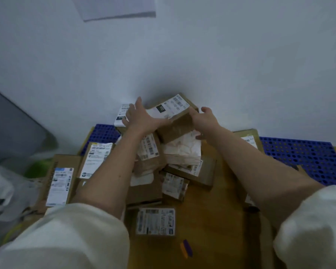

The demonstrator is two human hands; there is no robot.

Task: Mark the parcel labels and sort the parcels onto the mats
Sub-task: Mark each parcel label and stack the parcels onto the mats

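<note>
A brown cardboard parcel (pixel 175 117) with a white label sits tilted on top of a heap of parcels against the wall. My left hand (pixel 142 117) lies flat against its left side, fingers straight. My right hand (pixel 204 119) holds its right side, thumb against the box edge. Several other labelled parcels (pixel 155 222) lie below, between my forearms. A purple and orange marker (pixel 186 248) lies on the brown surface near me. A blue perforated mat (pixel 306 154) shows at the right and another stretch of blue mat (pixel 105 133) behind the heap at the left.
The white wall (pixel 182 55) rises right behind the heap, with a paper sheet (pixel 116 6) on it. A grey plastic bag (pixel 4 191) and something green (pixel 37 167) lie at the left. A large flat box (pixel 60 183) lies at the left edge.
</note>
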